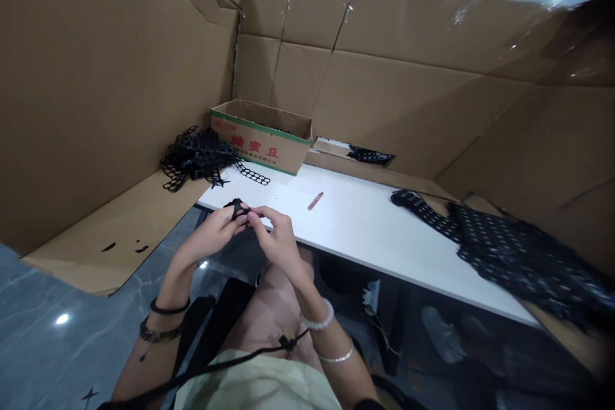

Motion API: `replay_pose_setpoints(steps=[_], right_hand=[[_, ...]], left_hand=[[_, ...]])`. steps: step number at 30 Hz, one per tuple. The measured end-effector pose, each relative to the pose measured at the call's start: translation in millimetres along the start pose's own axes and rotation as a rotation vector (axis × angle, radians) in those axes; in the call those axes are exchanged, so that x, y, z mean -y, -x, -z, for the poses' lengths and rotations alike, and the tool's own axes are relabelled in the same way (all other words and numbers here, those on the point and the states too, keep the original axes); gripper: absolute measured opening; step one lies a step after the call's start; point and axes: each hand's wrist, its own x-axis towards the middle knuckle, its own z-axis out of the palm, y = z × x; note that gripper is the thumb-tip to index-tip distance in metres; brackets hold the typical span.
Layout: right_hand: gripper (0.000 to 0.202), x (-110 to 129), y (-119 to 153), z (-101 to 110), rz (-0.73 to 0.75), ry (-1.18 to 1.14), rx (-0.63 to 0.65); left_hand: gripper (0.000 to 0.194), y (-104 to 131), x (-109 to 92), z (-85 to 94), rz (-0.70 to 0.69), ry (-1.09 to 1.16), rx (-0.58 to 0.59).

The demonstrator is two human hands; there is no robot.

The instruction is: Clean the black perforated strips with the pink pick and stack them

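My left hand and my right hand meet just over the near edge of the white table. A small black piece sits bunched in my left fingers; its exact kind cannot be made out. The fingertips of my right hand pinch at the same piece from the other side. Beyond my hands lies a tangled heap of black perforated strips. One black strip with ring-shaped holes stretches out from the heap across the table.
A cardboard box with red lettering stands at the back, dark material inside. A small pinkish-brown pointed object lies on the white table. Black dotted sheets cover the right end. Tall cardboard walls surround the table.
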Motion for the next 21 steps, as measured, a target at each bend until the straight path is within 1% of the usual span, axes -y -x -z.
replay_pose_setpoints(steps=[2,6,8,10,12,15,18,19,21], right_hand=[[0.021,1,3,1,0.021,0.019,-0.055],[0.016,3,8,0,0.133,0.133,-0.199],[0.016,3,9,-1,0.186,0.202,-0.26],[0.016,3,10,0,0.218,0.247,-0.292],[0.016,4,11,1,0.242,0.269,-0.3],[0.016,10,15,2,0.265,0.287,-0.311],[0.016,14,15,3,0.251,0.264,-0.321],[0.017,12,13,5,0.235,0.238,-0.302],[0.023,0,3,14,0.181,0.152,-0.206]], left_hand=[[0.014,-3,2,-5.4,0.012,0.015,-0.039],[0.018,-7,8,-14.7,-0.002,-0.004,-0.058],[0.016,-8,10,-18.5,-0.021,0.048,-0.051],[0.013,-8,12,-21.7,-0.058,0.088,-0.026],[0.01,-7,14,-23.8,-0.097,0.083,-0.004],[0.01,-6,19,-23.8,-0.155,0.039,0.003],[0.012,-6,22,-20.7,-0.165,0.026,0.003],[0.014,-7,23,-19.2,-0.155,0.03,0.007],[0.02,-9,23,-15.5,-0.134,0.067,0.012]])
